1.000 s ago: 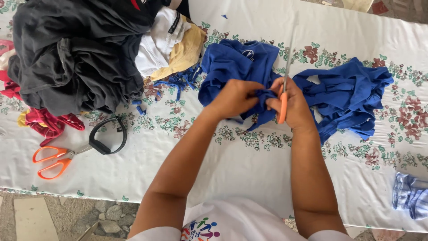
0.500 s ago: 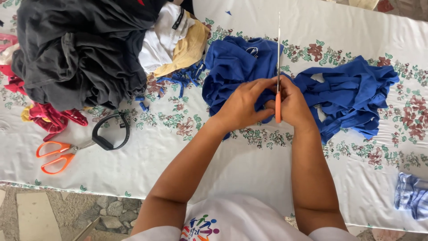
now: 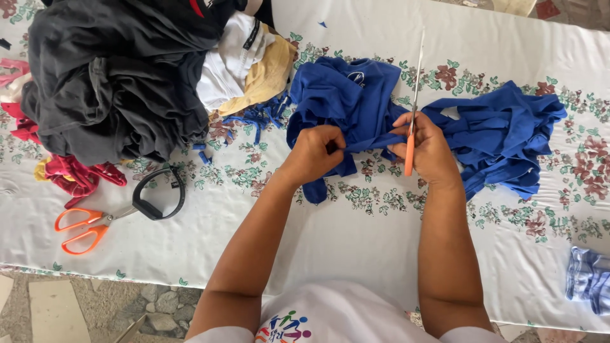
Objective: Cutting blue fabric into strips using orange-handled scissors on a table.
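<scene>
My left hand (image 3: 318, 152) is curled shut around a fold of the blue garment (image 3: 346, 105), pinching a narrow band of it that runs taut across to my right hand (image 3: 429, 149). That right hand is closed around the orange handle of a pair of scissors (image 3: 414, 95), whose long blades point straight away from me, up past the cloth (I cannot tell whether the blades themselves are parted or together). The blue garment lies bunched on the tabletop (image 3: 356, 254) just beyond my knuckles, and a second heap of blue fabric (image 3: 508, 136) spreads out to the right of the scissors, touching my right hand's far side. The tabletop wears a white cloth with bands of printed flowers. To the left of the blue garment lie short blue strips (image 3: 257, 117), and beyond them a big mound of dark grey clothes (image 3: 114, 76) with a white piece (image 3: 232, 57) and a tan piece (image 3: 267, 76) tucked against it. Pink and red fabric (image 3: 79, 174) peeks from under the mound's near edge. Near the left edge rests a spare pair of orange-handled scissors (image 3: 82, 228), just beside a black band (image 3: 159, 194). A pale striped cloth (image 3: 588, 279) sits at the far right edge.
</scene>
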